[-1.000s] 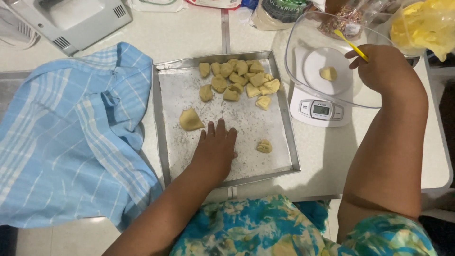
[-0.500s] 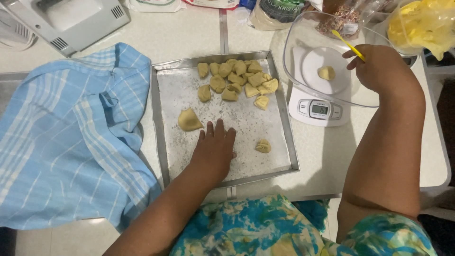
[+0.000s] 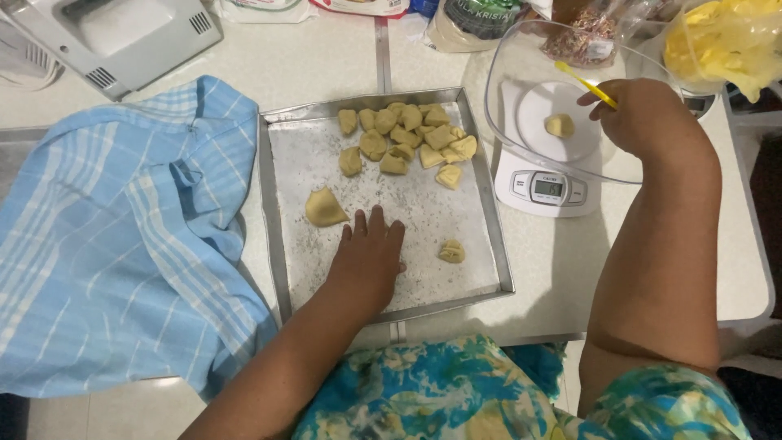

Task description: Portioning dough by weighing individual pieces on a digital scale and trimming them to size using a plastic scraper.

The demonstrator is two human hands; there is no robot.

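On the floured square metal tray [image 3: 281, 244], the left hand [image 3: 366, 261] lay flat, fingers together, just beside a larger pale dough lump [image 3: 324, 209]. Right hand [image 3: 643, 118] pinched a thin yellow stick [image 3: 588, 83] over the clear plastic bowl [image 3: 521, 57], where one small dough piece [image 3: 559, 125] sat atop the white kitchen scale [image 3: 544, 189].

Baking tray [image 3: 489, 212]: dull silver-grey, speckled floor.
Dough pieces [image 3: 407, 140]: pale yellow-tan.
Dough piece on scale [image 3: 559, 125]: same pale yellow.
Kitchen scale [image 3: 544, 189]: white, grey display.
Bowl [image 3: 521, 65]: clear, colourless.
Stick [image 3: 595, 86] in right hand: bright yellow.
Cloth [image 3: 122, 236]: light blue, white stripes forming checks.
Desk [image 3: 318, 65]: cream-white.
Bag [image 3: 721, 41]: yellow contents.
Garment [image 3: 456, 391]: turquoise, blue, yellow floral print.
Appliance [image 3: 122, 33]: white-grey.
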